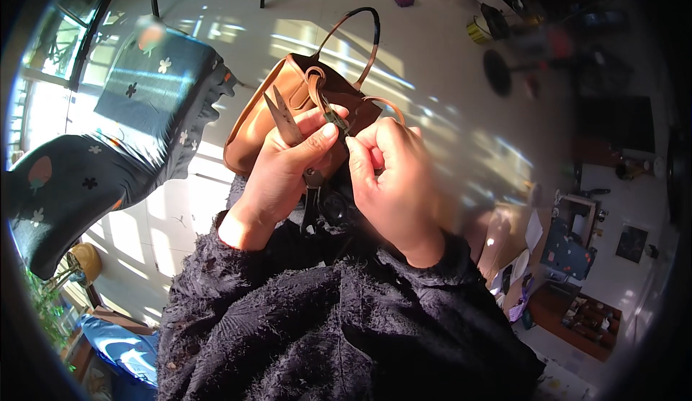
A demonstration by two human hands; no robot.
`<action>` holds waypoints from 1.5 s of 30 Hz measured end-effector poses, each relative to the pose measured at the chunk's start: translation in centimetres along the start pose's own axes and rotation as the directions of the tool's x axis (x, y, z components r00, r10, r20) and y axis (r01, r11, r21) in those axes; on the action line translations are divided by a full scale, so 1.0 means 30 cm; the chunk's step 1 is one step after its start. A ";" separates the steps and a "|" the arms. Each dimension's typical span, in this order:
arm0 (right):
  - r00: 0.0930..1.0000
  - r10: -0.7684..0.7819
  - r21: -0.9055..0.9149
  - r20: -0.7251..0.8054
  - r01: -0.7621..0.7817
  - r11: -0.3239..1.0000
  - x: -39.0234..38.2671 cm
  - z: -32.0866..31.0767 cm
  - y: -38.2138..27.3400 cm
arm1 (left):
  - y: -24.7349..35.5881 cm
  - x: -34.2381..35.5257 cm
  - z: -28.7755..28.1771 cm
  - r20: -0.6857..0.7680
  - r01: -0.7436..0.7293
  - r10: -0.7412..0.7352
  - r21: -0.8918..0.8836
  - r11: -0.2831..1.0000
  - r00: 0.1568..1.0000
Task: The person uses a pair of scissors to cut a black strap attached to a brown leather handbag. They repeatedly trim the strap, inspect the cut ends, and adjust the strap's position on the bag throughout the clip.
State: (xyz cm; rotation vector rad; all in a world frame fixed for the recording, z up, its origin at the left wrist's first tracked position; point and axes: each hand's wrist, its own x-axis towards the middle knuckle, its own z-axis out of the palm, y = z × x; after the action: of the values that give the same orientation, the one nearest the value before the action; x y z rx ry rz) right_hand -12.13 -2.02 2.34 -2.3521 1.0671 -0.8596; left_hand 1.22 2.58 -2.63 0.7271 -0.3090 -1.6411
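A brown handbag [254, 118] rests in front of my body, one handle [374, 40] arching up beyond it. My left hand [292, 159] is closed around a pair of scissors [283, 121], whose blades stick out up and to the left and whose dark grips hang below the palm. Between that hand's thumb and fingers is also a tan handle strap [316, 87] with a dark greenish piece [335, 118] at its end. Close beside this piece, my right hand [389, 177] has its thumb and forefinger pinched together; what lies between the fingertips is too small to tell.
A chair or lounger [148, 105] under a dark patterned cover stands to the left. A blue cloth [130, 350] lies at the lower left. To the right are a cardboard box [504, 239], a wooden drawer unit [591, 327] and a blurred dark fan-like object [497, 71]. Sunlight stripes the floor.
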 end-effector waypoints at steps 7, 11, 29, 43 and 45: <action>0.960 0.253 0.397 0.118 -0.279 0.874 0.006 -0.048 0.048 | 0.013 -0.001 0.013 -0.044 -0.029 0.029 -0.017 0.999 0.999; 0.989 0.117 0.349 -0.092 -0.078 0.934 0.018 -0.051 0.064 | 0.007 0.009 0.018 -0.018 -0.037 0.037 -0.010 0.999 0.999; 0.834 0.345 0.253 0.431 -0.478 0.841 -0.265 0.085 0.022 | 0.008 0.010 0.032 -0.085 -0.100 0.095 -0.051 0.994 0.992; 0.721 0.230 0.077 0.654 -0.366 0.928 -0.430 -0.215 0.289 | 0.031 0.038 -0.006 -0.089 -0.140 0.130 -0.123 0.983 0.988; 0.743 0.137 0.135 0.655 -0.293 0.946 -0.502 -0.310 0.331 | 0.018 0.048 -0.029 0.005 -0.148 0.150 -0.158 0.976 0.989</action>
State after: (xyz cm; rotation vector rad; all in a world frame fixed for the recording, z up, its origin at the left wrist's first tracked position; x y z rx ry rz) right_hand -31.39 2.46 -2.25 -2.0199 0.8558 -0.0489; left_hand 2.11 1.25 -3.38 0.5571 -0.2371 -1.5111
